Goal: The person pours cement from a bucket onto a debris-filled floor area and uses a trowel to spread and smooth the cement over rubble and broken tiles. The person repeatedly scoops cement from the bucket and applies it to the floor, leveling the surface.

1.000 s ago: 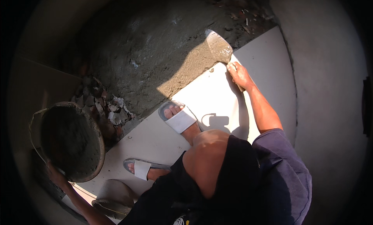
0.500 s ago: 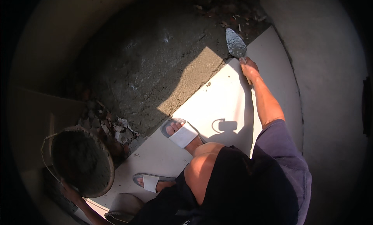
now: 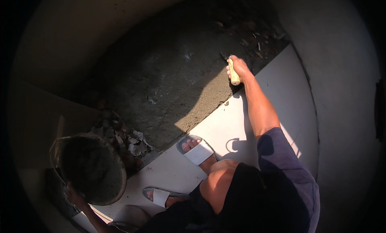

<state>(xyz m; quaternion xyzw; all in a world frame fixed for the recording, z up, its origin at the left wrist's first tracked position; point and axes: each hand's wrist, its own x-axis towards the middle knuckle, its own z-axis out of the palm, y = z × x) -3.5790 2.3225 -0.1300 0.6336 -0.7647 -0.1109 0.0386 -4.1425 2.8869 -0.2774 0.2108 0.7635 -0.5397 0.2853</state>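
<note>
My right hand (image 3: pixel 240 68) is wrapped round the pale wooden handle (image 3: pixel 234 75) of a trowel, above the right edge of a bed of wet grey mortar (image 3: pixel 157 88). The trowel's blade is mostly hidden beyond my fingers. At the lower left, in shadow, my left hand (image 3: pixel 76 197) grips the near side of a bucket (image 3: pixel 123 178), by its rim or wire handle; which one I cannot tell. The bucket is tilted, its mouth turned up toward me, with dark mortar inside.
My sandalled feet (image 3: pixel 197 152) stand on pale tiles (image 3: pixel 263 82) bordering the mortar. Broken rubble (image 3: pixel 134 142) lies beside the bucket, and more debris (image 3: pixel 257 42) at the far right corner. Walls (image 3: pixel 337 72) enclose the area. A rounded grey object (image 3: pixel 130 215) sits near my left forearm.
My right hand has swung the trowel left, off the tile edge and over the mortar, turning its handle end toward me. My left hand stays at the bucket; the view has shifted slightly.
</note>
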